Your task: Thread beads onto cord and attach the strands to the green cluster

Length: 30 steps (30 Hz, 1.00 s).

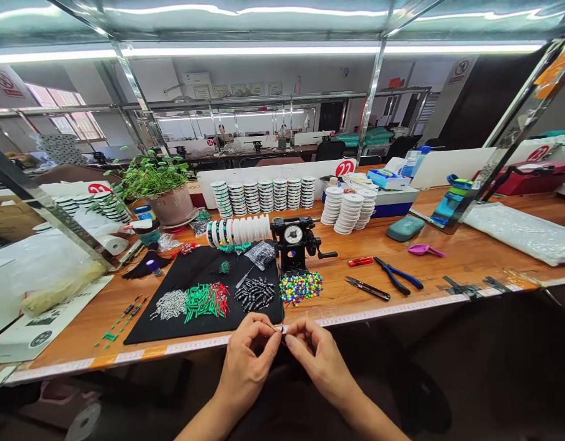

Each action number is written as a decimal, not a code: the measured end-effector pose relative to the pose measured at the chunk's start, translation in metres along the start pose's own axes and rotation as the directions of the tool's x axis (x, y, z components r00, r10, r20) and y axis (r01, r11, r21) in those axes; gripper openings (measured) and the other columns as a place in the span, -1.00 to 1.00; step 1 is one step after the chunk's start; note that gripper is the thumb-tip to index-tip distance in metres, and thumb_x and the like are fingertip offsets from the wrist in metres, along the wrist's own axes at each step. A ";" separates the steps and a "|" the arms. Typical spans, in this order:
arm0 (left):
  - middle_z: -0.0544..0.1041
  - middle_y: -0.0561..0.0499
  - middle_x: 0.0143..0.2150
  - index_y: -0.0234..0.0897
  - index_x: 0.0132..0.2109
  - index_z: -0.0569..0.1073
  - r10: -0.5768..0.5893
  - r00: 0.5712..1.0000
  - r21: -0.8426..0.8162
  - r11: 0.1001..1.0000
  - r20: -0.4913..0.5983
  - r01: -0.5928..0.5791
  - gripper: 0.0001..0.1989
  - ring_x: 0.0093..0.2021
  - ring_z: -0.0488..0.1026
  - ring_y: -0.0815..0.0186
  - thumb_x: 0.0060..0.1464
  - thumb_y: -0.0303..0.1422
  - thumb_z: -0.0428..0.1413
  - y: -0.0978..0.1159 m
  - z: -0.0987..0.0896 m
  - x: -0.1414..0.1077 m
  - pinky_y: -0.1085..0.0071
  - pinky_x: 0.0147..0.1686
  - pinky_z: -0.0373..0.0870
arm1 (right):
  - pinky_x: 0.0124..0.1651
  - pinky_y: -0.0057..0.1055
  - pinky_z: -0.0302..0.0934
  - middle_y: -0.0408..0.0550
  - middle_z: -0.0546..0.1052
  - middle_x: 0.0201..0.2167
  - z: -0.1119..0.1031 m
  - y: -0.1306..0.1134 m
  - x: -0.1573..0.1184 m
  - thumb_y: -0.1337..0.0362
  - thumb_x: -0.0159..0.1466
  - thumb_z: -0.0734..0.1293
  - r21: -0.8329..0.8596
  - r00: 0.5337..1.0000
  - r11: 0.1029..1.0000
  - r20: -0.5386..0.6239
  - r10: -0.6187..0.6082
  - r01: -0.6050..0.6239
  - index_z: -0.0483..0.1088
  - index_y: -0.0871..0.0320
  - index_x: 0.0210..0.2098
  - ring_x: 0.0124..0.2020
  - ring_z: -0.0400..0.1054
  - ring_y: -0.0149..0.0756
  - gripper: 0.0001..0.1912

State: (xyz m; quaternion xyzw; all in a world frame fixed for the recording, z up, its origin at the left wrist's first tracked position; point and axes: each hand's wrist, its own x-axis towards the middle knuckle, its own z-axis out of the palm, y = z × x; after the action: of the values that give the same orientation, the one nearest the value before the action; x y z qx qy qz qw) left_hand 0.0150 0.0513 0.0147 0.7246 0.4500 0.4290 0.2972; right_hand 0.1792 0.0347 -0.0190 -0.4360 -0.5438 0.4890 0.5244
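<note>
1. A long wooden table [337, 306] runs across the view, with a printed measuring strip [195, 346] along its near edge.
2. A black mat [195, 269] covers the table's near middle, and stacks of white spools [264, 193] stand beyond it.
3. A hand-cranked winder with a round dial [294, 236] stands at the mat's far right corner.
4. Blue-handled pliers [397, 275] and scissors [367, 288] lie on the table to the right.
5. Green-and-red tubes [208, 300], small black pieces [255, 293] and silver pieces [170, 304] lie in piles on the mat, with a heap of coloured beads [301, 288] just off its right edge.
6. The left hand [246, 361] and right hand [322, 361] are close together just off the mat's near right corner, over the table's edge. Their fingers are curled inward, and each hand is pinched almost closed on the same tiny work.
7. That work is a thin strand [281, 331] with a small dark-and-red piece on it, too small to make out clearly. It looks nearly weightless, limp and probably slippery, so it seems best gripped between the fingertips, right beside the small piece.
</note>
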 end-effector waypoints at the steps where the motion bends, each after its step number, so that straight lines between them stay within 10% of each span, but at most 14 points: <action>1: 0.46 -0.02 -0.28 -0.27 -0.40 0.47 -0.013 1.000 -0.013 1.000 0.004 0.013 -0.79 -0.26 0.46 0.29 0.21 -0.32 0.15 -0.001 0.000 0.000 0.43 -0.22 0.39 | -0.44 -0.45 -0.03 -0.23 0.23 -0.53 0.001 0.003 0.001 -0.02 0.31 0.36 0.004 1.000 1.000 0.015 0.017 -0.017 0.42 0.21 -0.29 -0.51 0.04 -0.40 -0.63; 8: 0.40 -0.01 -0.36 -0.29 -0.48 0.41 -0.142 0.988 -0.248 0.957 0.057 0.152 -0.71 -0.32 0.37 0.29 0.15 -0.24 0.19 -0.005 0.002 0.004 0.43 -0.29 0.34 | -0.50 -0.49 -0.16 -0.28 0.14 -0.56 0.012 0.011 -0.005 -0.05 0.27 0.42 0.366 0.993 0.924 0.085 0.086 -0.112 0.35 0.17 -0.39 -0.55 -0.10 -0.46 -0.59; 12: 0.38 0.00 -0.39 -0.29 -0.50 0.39 -0.152 0.987 -0.303 0.939 0.055 0.162 -0.69 -0.34 0.35 0.30 0.11 -0.24 0.21 -0.004 0.003 0.007 0.44 -0.31 0.32 | -0.37 -0.46 0.12 -0.15 0.40 -0.48 0.003 -0.001 -0.012 0.10 0.39 0.33 0.055 0.993 0.992 0.030 -0.115 0.114 0.45 0.16 -0.33 -0.45 0.24 -0.37 -0.73; 17: 0.43 -0.02 -0.33 -0.28 -0.45 0.38 -0.142 0.988 -0.285 0.946 0.060 0.154 -0.73 -0.33 0.37 0.31 0.15 -0.26 0.18 -0.002 0.001 0.005 0.44 -0.32 0.34 | -0.17 -0.40 0.27 -0.05 0.54 -0.24 -0.013 -0.011 0.004 0.32 0.43 0.27 -0.318 0.901 0.851 0.022 -0.433 0.417 0.46 0.10 0.01 -0.25 0.42 -0.26 -0.80; 30: 0.46 -0.05 -0.28 -0.29 -0.43 0.37 -0.210 0.974 -0.359 0.905 0.084 0.227 -0.68 -0.34 0.37 0.32 0.13 -0.16 0.19 0.002 0.006 0.004 0.44 -0.31 0.35 | -0.27 -0.34 0.31 -0.02 0.57 -0.38 -0.002 -0.007 0.007 0.42 0.34 0.28 -0.407 0.849 0.773 0.014 -0.528 0.487 0.50 0.12 -0.25 -0.35 0.47 -0.20 -0.83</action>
State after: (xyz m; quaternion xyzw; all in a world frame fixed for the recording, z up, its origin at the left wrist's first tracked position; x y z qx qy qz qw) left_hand 0.0216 0.0545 0.0150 0.6107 0.4339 0.4534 0.4830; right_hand 0.1805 0.0408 -0.0113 -0.3939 -0.7013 0.1861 0.5643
